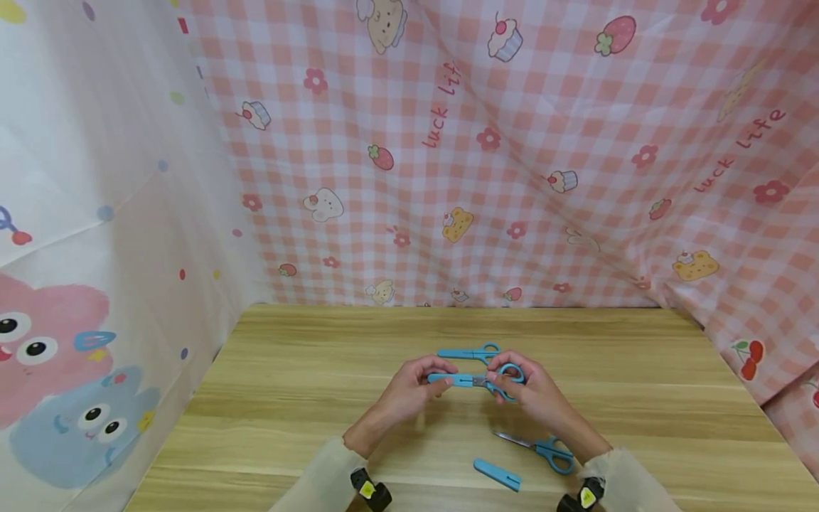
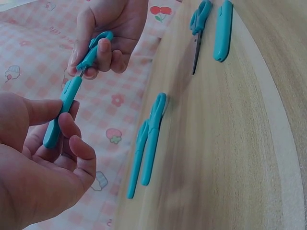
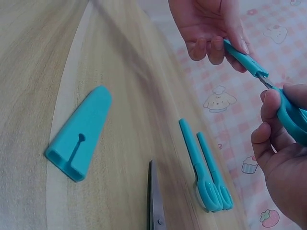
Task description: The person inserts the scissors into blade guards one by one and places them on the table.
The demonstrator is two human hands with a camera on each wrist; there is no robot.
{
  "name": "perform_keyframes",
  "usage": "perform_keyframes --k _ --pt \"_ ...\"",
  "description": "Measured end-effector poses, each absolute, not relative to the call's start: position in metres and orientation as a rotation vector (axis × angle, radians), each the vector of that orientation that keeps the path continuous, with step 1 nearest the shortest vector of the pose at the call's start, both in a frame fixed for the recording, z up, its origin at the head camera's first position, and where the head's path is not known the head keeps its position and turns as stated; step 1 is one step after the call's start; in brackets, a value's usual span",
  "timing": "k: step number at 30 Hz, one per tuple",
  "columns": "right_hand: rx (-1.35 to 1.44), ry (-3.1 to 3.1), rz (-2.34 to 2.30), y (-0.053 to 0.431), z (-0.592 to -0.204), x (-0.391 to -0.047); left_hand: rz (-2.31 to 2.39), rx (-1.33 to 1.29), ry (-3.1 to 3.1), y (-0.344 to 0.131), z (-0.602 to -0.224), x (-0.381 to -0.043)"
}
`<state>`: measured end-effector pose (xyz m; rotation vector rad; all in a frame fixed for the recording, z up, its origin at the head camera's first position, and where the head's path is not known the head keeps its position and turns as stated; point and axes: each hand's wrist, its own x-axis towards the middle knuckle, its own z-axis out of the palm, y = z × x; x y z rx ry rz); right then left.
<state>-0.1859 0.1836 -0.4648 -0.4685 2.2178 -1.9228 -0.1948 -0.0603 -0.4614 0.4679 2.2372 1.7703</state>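
In the head view my left hand [image 1: 406, 391] pinches a blue blade cover [image 1: 459, 380] between thumb and fingers. My right hand [image 1: 537, 395] holds a pair of blue-handled scissors [image 3: 293, 117] by the finger loops. The blades sit partly inside the cover; a short stretch of metal shows between cover and handles. Below the right hand, uncovered scissors [image 1: 552, 454] lie on the table, blades pointing left. Near them rests a loose blue cover [image 1: 498, 475] with a keyhole-shaped slot. Beyond the hands lie covered scissors [image 1: 463, 353]; the wrist views show two covered pairs [image 2: 154, 129] side by side.
Everything lies on a wood-grain table [image 1: 288, 412]. A pink checked cloth [image 1: 409, 185] hangs behind its far edge, and a white printed cloth [image 1: 147, 249] hangs along the left. Each wrist carries a small black camera [image 1: 370, 491].
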Motion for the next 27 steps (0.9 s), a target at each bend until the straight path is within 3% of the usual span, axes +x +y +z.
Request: perform_keyframes --k 27 --pt "-0.462 2.202 -1.928 0.1813 -0.4626 -0.1844 1.821 0.423 2.214 -0.0559 -0.4642 -0.1948"
